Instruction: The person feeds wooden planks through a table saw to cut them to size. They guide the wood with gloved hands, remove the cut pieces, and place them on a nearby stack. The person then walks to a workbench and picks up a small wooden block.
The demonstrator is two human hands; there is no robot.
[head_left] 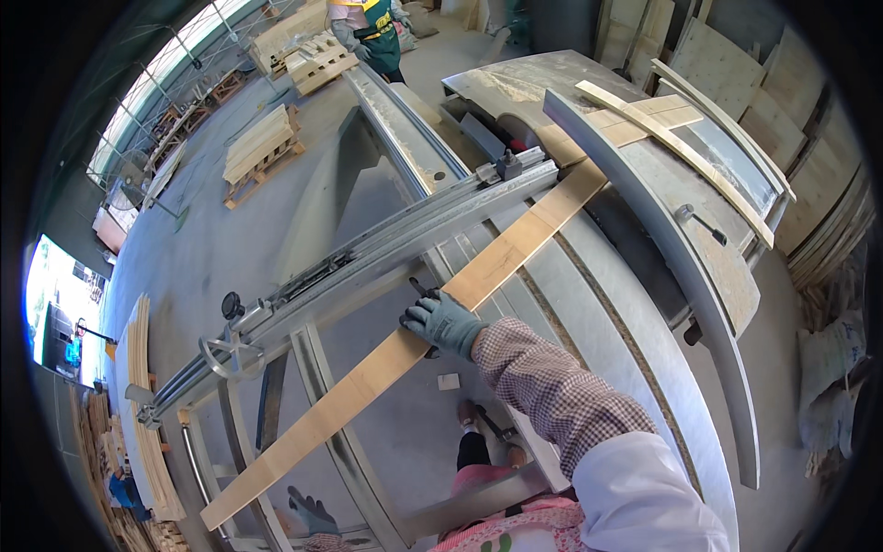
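Note:
A long, narrow wooden board (354, 385) lies slantwise across the metal frame and sliding table of a panel saw (589, 304). My right hand (446, 324), in a grey-green work glove, is closed over the middle of the board, its fingers curled at the far edge beside a dark knob. The board's far end reaches the saw's gap, next to a pale piece of wood. My left hand (313, 511), also gloved, hangs at the lower left with fingers apart, near the board's near end and not touching it. A metal crosscut fence (368, 262) runs along the board's far side.
A curved-looking metal rip fence (662, 258) stands at right, with wooden strips (685, 166) lying across the table behind it. Stacked boards (262, 143) rest on a pallet at far left. Another person (372, 32) stands at the back. Sheets lean at the right wall.

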